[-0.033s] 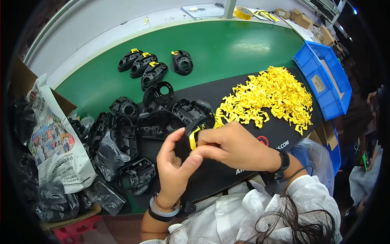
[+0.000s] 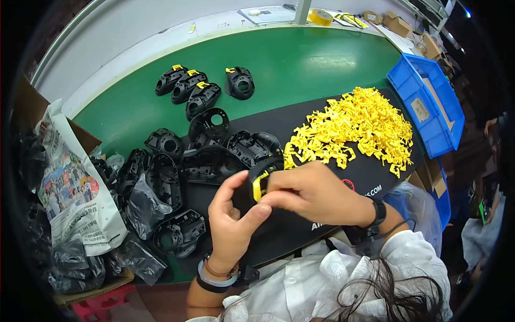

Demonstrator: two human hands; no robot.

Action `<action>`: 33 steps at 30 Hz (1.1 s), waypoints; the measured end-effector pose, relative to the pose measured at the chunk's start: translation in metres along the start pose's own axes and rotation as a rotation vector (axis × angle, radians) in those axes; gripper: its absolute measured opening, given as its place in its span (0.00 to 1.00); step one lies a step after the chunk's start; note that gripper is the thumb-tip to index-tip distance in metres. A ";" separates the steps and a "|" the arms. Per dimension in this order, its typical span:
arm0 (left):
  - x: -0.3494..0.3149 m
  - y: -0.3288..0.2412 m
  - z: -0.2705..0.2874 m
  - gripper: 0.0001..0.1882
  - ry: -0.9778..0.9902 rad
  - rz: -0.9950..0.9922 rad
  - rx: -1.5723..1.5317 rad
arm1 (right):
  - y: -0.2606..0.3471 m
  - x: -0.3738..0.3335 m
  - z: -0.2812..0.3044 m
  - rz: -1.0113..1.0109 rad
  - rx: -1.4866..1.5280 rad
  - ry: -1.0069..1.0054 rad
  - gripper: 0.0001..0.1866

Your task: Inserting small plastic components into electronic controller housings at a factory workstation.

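Fingers of the right hand (image 2: 316,193) pinch at a yellow clip (image 2: 257,190) on the black shell (image 2: 256,171); the left hand (image 2: 234,217) curls beside it, its grip unclear — apparently clip-seating, next calling for aligned pressure. Loose shells (image 2: 164,182) lie left of the black shell, the clip pile (image 2: 357,126) right — clipped shells (image 2: 238,85) beyond.

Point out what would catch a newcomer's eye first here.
A heap of small yellow plastic clips lies across the black mat, beyond the right hand. At the centre, that hand and the left hand meet around a yellow-and-black piece. Further off, four black plastic shells, each tipped with yellow, stand out against the green tabletop.
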State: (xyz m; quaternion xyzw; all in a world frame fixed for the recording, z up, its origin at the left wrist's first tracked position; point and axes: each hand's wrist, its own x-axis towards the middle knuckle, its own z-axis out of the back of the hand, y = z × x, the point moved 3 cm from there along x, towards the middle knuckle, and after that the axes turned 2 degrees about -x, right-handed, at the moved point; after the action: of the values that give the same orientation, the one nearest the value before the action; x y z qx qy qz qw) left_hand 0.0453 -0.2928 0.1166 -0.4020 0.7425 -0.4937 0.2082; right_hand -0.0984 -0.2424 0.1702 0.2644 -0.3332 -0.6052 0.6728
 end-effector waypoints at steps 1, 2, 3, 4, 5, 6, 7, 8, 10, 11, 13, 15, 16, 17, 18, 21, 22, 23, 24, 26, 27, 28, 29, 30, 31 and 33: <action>0.000 0.000 0.001 0.27 -0.013 0.017 0.005 | -0.002 -0.005 0.006 -0.007 0.029 -0.061 0.08; 0.000 0.001 0.003 0.25 -0.027 0.033 0.010 | -0.003 -0.008 0.010 -0.012 0.059 -0.121 0.08; 0.001 0.002 0.000 0.23 -0.029 0.052 0.011 | -0.002 -0.008 0.013 0.035 0.026 -0.263 0.08; 0.002 0.003 -0.002 0.21 -0.033 0.070 0.012 | -0.003 -0.004 0.011 0.084 -0.007 -0.403 0.09; 0.002 0.002 -0.007 0.17 -0.068 0.082 0.005 | -0.006 -0.004 0.010 0.131 -0.012 -0.399 0.10; 0.002 0.000 -0.007 0.16 -0.047 0.081 0.080 | -0.009 -0.003 0.009 0.179 -0.015 -0.398 0.11; 0.000 -0.001 -0.006 0.14 -0.027 0.081 0.155 | -0.012 -0.003 0.005 0.071 0.088 -0.249 0.11; 0.000 -0.003 -0.006 0.13 -0.007 0.079 0.231 | -0.013 -0.006 -0.003 -0.036 0.191 -0.099 0.10; 0.001 0.004 -0.002 0.10 -0.063 0.054 0.271 | -0.004 -0.006 -0.016 -0.092 0.108 -0.194 0.07; 0.003 0.008 0.002 0.10 -0.069 0.058 0.270 | -0.005 -0.004 -0.019 -0.086 0.127 -0.209 0.07; 0.006 0.007 0.001 0.12 -0.085 0.099 0.201 | -0.011 0.002 -0.018 -0.087 0.160 -0.167 0.07; 0.005 0.002 -0.003 0.20 -0.095 -0.008 0.336 | -0.034 0.012 0.003 -0.086 0.204 -0.170 0.10; 0.005 -0.003 -0.008 0.23 -0.118 -0.116 0.407 | -0.061 0.022 0.024 -0.055 0.209 -0.260 0.12; 0.007 -0.006 -0.005 0.25 -0.156 -0.145 0.507 | -0.092 0.042 0.050 -0.200 0.212 -0.251 0.13; 0.009 -0.006 -0.002 0.24 -0.125 -0.153 0.594 | -0.113 0.068 0.069 -0.334 0.165 -0.239 0.14; 0.017 -0.007 -0.008 0.20 0.012 -0.250 0.799 | -0.187 0.131 0.071 -0.662 0.539 -0.395 0.16; 0.011 -0.017 -0.012 0.18 -0.002 -0.265 0.814 | -0.203 0.153 0.056 -0.707 0.669 -0.408 0.17; 0.006 -0.024 -0.012 0.19 0.007 -0.307 0.883 | -0.200 0.170 0.044 -0.673 0.638 -0.432 0.18; 0.000 -0.028 -0.013 0.19 0.026 -0.336 0.945 | -0.196 0.176 0.035 -0.654 0.608 -0.461 0.20; -0.003 -0.041 -0.014 0.23 0.065 -0.341 1.154 | -0.184 0.188 0.055 -0.550 0.063 -0.511 0.22; -0.004 -0.045 -0.011 0.24 0.056 -0.335 1.280 | -0.171 0.186 0.060 -0.501 -0.205 -0.513 0.23; -0.002 -0.047 -0.009 0.25 0.054 -0.333 1.405 | -0.162 0.179 0.067 -0.481 -0.161 -0.517 0.25; 0.000 -0.045 -0.004 0.28 0.061 -0.277 1.499 | -0.152 0.168 0.067 -0.369 -0.189 -0.506 0.23; 0.006 -0.038 0.002 0.29 0.051 -0.248 1.597 | -0.139 0.153 0.061 -0.263 -0.221 -0.482 0.22; 0.015 -0.029 0.008 0.29 0.044 -0.206 1.636 | -0.127 0.135 0.056 -0.161 -0.146 -0.328 0.18; 0.019 -0.013 0.019 0.26 0.034 -0.202 1.716 | -0.086 0.080 0.049 -0.042 -0.113 -0.170 0.12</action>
State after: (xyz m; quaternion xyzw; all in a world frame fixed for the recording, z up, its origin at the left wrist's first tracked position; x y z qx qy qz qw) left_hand 0.0523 -0.3213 0.1222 -0.1624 0.0769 -0.9058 0.3838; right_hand -0.1869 -0.3303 0.1465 0.1807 -0.3486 -0.6573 0.6432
